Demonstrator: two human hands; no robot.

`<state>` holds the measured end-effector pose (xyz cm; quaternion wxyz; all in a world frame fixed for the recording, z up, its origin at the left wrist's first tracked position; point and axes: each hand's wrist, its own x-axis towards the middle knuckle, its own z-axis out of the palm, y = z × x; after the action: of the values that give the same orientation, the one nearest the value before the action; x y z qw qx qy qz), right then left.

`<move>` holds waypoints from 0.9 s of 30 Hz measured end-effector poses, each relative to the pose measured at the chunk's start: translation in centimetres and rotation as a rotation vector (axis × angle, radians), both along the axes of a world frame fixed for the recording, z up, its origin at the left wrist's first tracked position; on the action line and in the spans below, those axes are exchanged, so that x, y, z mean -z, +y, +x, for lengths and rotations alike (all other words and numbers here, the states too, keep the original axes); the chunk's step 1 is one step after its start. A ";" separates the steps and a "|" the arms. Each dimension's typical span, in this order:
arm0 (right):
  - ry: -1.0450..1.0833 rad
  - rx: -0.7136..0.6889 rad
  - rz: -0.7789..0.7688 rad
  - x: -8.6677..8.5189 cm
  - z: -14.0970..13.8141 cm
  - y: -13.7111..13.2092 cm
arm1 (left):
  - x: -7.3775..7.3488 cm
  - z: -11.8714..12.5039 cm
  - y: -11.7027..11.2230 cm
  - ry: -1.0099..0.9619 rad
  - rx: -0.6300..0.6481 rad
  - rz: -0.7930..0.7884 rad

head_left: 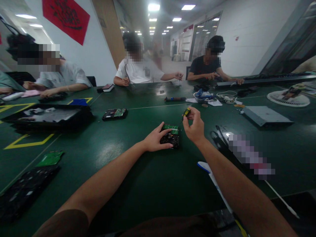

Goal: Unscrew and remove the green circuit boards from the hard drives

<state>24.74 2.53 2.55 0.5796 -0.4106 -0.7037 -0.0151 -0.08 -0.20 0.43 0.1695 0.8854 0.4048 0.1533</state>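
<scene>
Evidently a hard drive [170, 136] is being worked on, green circuit board up. It lies mid-worktop [138, 184], just before the person. It is steadied by the left hand [156, 140], laid over its near left side with fingers loosely spread, not clasped. A small yellow-and-black tool [187, 113] is pinched in the closed fingertips of the right hand [195, 126], just above the drive's far right corner. For the tip to be seated, the drive must be kept still. A second drive [115, 114] and a black tray [49, 117] lie further left — co-workers are seated along the far edge, under a red hanging [65, 16].
</scene>
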 end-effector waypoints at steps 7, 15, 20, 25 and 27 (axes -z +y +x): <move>-0.026 -0.003 0.027 -0.2 0.0 0.0 | 0.2 0.0 0.1 0.005 -0.010 -0.001; 0.002 -0.010 0.014 0.1 0.1 0.2 | 0.0 -0.1 0.0 0.004 -0.002 -0.001; -0.057 0.006 0.026 0.0 0.1 0.0 | 0.1 0.0 0.1 0.005 -0.003 0.004; -0.059 -0.003 0.011 0.1 0.2 0.1 | 0.2 0.0 0.1 -0.001 -0.006 -0.002; -0.039 -0.016 0.000 0.1 0.1 0.1 | 0.2 -0.1 0.0 -0.003 -0.005 -0.002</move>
<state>24.86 2.62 2.43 0.5660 -0.4045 -0.7181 -0.0186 -0.14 -0.16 0.27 0.1707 0.8839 0.4071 0.1545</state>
